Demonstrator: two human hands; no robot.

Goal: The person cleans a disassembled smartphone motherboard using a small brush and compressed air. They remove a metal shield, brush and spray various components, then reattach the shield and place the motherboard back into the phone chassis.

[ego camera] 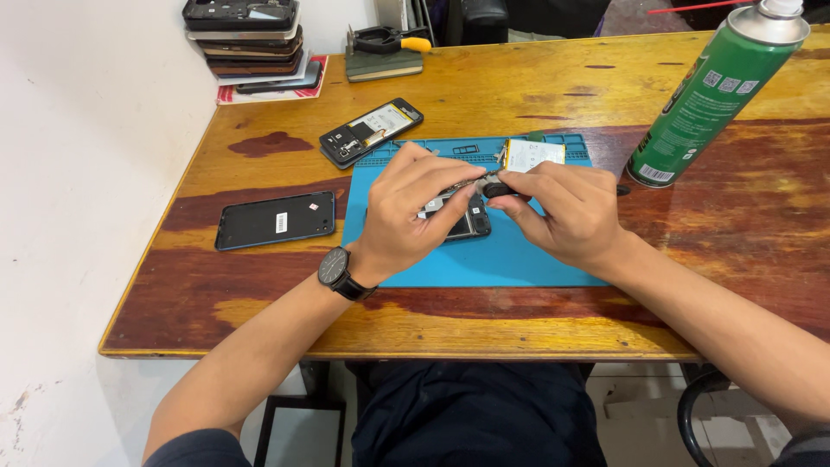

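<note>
Working mid-mat: our left hand pins the opened phone on the blue mat, fingers closed; right hand pinches a small black tool. Back cover already off, lying left; innards still exposed.

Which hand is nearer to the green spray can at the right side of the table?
The right hand. It is on the blue mat, just left of the green spray can. The left hand is farther left, on the opened phone.
</note>
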